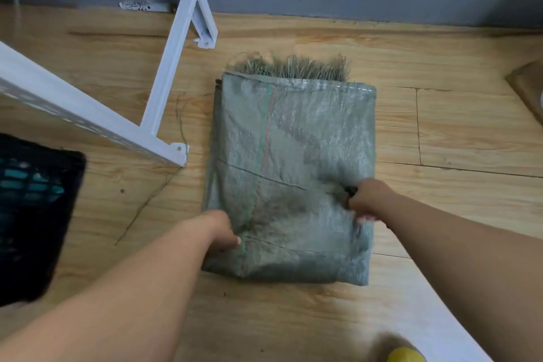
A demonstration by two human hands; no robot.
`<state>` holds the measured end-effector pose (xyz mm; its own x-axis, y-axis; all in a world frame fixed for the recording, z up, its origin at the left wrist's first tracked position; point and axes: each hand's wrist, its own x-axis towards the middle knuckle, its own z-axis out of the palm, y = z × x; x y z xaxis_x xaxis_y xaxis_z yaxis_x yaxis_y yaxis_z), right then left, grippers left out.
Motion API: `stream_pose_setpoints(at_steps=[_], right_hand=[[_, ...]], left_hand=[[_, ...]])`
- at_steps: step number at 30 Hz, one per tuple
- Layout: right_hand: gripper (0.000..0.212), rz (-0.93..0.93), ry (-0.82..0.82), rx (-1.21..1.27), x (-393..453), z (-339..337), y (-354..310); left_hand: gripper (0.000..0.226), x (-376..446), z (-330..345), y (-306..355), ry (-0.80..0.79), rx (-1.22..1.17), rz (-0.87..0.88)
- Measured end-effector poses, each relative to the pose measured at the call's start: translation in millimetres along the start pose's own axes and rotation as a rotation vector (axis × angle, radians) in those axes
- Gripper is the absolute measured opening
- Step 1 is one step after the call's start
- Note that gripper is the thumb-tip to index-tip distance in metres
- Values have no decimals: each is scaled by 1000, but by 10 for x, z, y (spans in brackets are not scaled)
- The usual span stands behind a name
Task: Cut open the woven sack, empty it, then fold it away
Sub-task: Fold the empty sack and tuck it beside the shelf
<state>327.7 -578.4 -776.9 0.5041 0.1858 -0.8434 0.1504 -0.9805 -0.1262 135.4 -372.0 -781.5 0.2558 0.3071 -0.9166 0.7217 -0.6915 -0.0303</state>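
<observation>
A grey-green woven sack (296, 138) lies flat and folded on the wooden floor, with a frayed fringe of loose threads at its far edge and a thin red-green stripe running down it. My left hand (219, 229) grips the sack's near left edge, fingers curled into the fabric. My right hand (368, 200) pinches the right side of the sack, and something small and dark shows at its fingers. What that dark thing is I cannot tell.
White metal frame legs (173, 67) stand on the floor left of the sack. A black crate (32, 214) sits at the far left. A brown cardboard piece (529, 88) lies at the right edge, a yellow object (404, 355) near the bottom, a grey wall base behind.
</observation>
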Motion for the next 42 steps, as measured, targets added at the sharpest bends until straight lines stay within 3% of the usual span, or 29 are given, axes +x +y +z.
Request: stream_pose_setpoints(at_steps=[2, 3, 4, 6, 8, 10, 12, 13, 16, 18, 22, 25, 27, 30, 34, 36, 39, 42], right_hand=[[27, 25, 466, 145, 151, -149, 52], [26, 31, 573, 220, 185, -209, 47], [25, 58, 587, 312, 232, -220, 43], [29, 148, 471, 627, 296, -146, 20], [31, 204, 270, 911, 334, -20, -6], [31, 199, 77, 1066, 341, 70, -59], [31, 189, -52, 1071, 358, 147, -76], [32, 199, -57, 1022, 368, 184, -58], [39, 224, 111, 928, 439, 248, 66], [38, 184, 129, 976, 413, 250, 73], [29, 142, -61, 1118, 246, 421, -101], [36, 185, -229, 1164, 195, 554, -191], [44, 189, -436, 1170, 212, 541, -201], [45, 121, -577, 1218, 253, 436, -189], [30, 92, -395, 1488, 248, 120, -270], [33, 39, -285, 1544, 225, -138, -409], [40, -103, -79, 1607, 158, -628, -718], [40, -337, 48, 1704, 10, -1073, -948]], left_hand=[[31, 99, 66, -53, 357, -230, -117], [27, 152, 51, -56, 509, -317, -134], [30, 205, 18, -41, 612, -398, -118], [61, 276, -75, -12, 673, -579, -54], [97, 336, -109, 13, 521, -811, -21], [123, 417, -7, -11, 200, -1022, 10], [138, 410, 137, -49, -18, -1055, -39], [138, 402, 195, -60, -25, -1026, -82], [116, 393, 274, -107, 289, -850, -270], [116, 378, 257, -150, 403, -893, -227], [98, 235, 268, -87, 217, -1337, -40], [79, 145, 240, -4, -54, -1454, 30], [59, 75, 192, 24, -250, -1476, 66], [36, -14, 107, 20, -298, -1545, 122], [36, -48, -149, -126, -143, -1761, 207], [38, -63, -401, -156, -14, -1817, 255], [34, -171, -918, -122, 129, -1793, 394], [45, -302, -1402, -91, 271, -1740, 553]])
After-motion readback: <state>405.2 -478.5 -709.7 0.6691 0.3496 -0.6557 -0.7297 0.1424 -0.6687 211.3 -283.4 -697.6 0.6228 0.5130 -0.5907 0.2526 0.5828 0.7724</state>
